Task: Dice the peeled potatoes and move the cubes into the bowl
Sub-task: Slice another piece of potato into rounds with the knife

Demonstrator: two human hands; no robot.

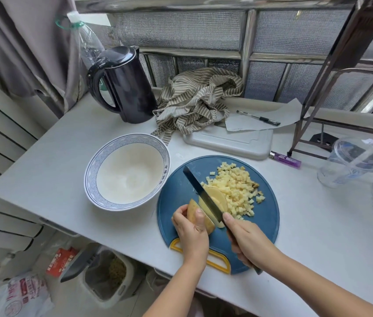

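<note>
Currently splitting a peeled potato on the round blue cutting board (176, 193). Gripping the knife (200, 192) by its handle in the right hand (248, 242), fingers curled round it, forefinger up near the spine, with the dark blade angled down between two potato halves. Pinching the near potato half (200, 218) in the left hand (190, 228), thumb and fingers curled round it, leaning it away from the blade. Leaving the far potato half (218, 199) against the other side of the blade, touching the heap of potato cubes (235, 187) on the far right part of the board. Nothing visible yet in the patterned bowl (92, 177), just beside the board's left edge.

Likely trouble from here, as a judgement only:
- Could nick the left fingertips, so close to the blade, should the knife slip sideways off the wet cut face.
- Could rock or skid if either half gets laid on its rounded side instead of its flat one, throwing the next cut off line.
- Could scatter cubes onto the white counter (66, 145), since the heap already reaches near the board's right rim and leaves little room for more.
- Could drop cubes into the gap beside the bowl during transfer, with its rim standing higher than the board.
</note>
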